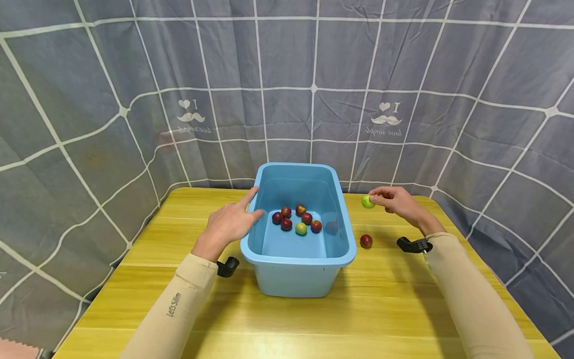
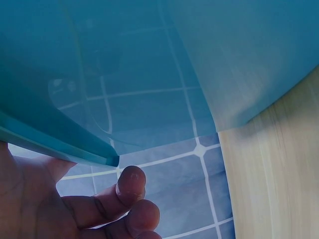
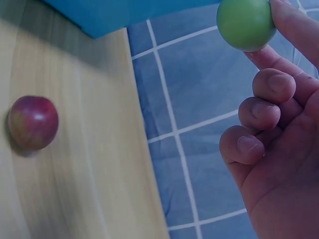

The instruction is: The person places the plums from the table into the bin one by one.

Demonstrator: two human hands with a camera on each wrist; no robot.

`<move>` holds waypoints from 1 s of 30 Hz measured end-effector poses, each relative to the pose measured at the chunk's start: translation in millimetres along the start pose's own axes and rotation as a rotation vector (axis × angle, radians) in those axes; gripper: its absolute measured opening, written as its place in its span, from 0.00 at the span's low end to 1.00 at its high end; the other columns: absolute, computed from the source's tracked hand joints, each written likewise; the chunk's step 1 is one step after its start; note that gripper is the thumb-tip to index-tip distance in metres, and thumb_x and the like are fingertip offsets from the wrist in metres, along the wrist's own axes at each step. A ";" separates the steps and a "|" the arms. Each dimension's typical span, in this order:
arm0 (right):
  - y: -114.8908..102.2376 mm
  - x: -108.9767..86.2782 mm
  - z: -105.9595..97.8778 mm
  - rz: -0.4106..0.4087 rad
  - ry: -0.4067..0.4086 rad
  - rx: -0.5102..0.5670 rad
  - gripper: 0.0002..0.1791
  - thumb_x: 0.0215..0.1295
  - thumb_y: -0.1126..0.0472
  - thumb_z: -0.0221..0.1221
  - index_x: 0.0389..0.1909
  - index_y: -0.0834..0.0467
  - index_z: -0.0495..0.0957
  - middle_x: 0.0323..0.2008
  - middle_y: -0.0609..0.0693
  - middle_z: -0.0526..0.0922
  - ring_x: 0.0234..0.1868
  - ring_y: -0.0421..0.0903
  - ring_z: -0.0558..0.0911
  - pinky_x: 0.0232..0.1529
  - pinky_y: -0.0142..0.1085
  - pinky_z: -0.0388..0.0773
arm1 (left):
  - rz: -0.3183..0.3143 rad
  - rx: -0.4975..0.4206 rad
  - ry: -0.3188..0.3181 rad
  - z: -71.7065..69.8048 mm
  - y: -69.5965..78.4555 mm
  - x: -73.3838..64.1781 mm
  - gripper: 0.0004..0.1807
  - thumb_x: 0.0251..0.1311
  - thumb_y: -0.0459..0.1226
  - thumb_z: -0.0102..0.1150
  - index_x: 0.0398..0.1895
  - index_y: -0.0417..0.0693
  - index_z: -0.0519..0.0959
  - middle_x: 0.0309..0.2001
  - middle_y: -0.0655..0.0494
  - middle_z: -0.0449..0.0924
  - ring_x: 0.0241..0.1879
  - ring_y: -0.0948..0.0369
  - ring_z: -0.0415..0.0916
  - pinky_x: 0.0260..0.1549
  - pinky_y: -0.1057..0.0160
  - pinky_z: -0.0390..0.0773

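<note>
My right hand point(image 1: 398, 203) pinches a small round green fruit point(image 3: 246, 22) between thumb and index finger, to the right of the blue bin point(image 1: 298, 262). Its other fingers curl toward the palm in the right wrist view. Below that hand, a dark red plum point(image 1: 365, 241) lies on the table. My left hand point(image 1: 228, 222) rests at the bin's left rim, thumb and index finger stretched over it. Its remaining fingers point(image 2: 132, 186) hang loosely outside the wall. Several red plums point(image 1: 286, 224) and one yellow-green fruit point(image 1: 301, 229) lie on the bin's floor.
The bin stands on a wooden table point(image 1: 179, 239), near its back edge. A grey curtain point(image 1: 287, 114) with white grid lines hangs behind and along both sides. Each wrist wears a black camera mount point(image 1: 227, 267).
</note>
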State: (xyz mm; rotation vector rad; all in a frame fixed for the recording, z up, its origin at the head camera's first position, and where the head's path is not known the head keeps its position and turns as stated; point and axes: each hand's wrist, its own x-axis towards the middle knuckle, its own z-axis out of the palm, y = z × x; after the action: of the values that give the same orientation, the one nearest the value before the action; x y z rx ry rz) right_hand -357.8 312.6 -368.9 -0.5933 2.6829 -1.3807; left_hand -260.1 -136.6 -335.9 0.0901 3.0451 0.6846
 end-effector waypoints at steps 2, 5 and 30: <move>-5.6 2.2 -1.7 -0.015 -0.009 -0.002 0.20 0.74 0.49 0.57 0.54 0.62 0.80 0.35 0.49 0.78 0.26 0.44 0.66 0.31 0.36 0.66 | 0.001 0.004 0.003 -0.4 -0.5 0.7 0.40 0.69 0.61 0.42 0.81 0.75 0.44 0.65 0.42 0.75 0.42 0.47 0.79 0.25 0.55 0.72; -15.1 4.0 -3.9 -0.018 -0.016 -0.021 0.20 0.74 0.49 0.58 0.53 0.61 0.80 0.34 0.49 0.78 0.27 0.43 0.67 0.30 0.34 0.67 | 0.001 0.010 0.004 -1.4 -1.0 1.1 0.40 0.69 0.61 0.42 0.81 0.75 0.44 0.67 0.42 0.74 0.44 0.46 0.79 0.25 0.55 0.72; -98.5 19.5 -16.0 -0.107 -0.072 -0.212 0.15 0.74 0.51 0.58 0.48 0.58 0.84 0.36 0.53 0.82 0.34 0.48 0.73 0.37 0.37 0.71 | -0.003 0.016 -0.002 -1.6 -1.1 1.5 0.40 0.69 0.62 0.43 0.81 0.74 0.43 0.67 0.42 0.74 0.46 0.45 0.79 0.26 0.54 0.72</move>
State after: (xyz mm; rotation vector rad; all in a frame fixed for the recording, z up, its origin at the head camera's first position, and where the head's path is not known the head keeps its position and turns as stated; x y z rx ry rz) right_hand -349.4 266.3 -278.8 -0.7983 2.7959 -1.0797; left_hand -261.7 -138.2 -334.9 0.0868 3.0485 0.6599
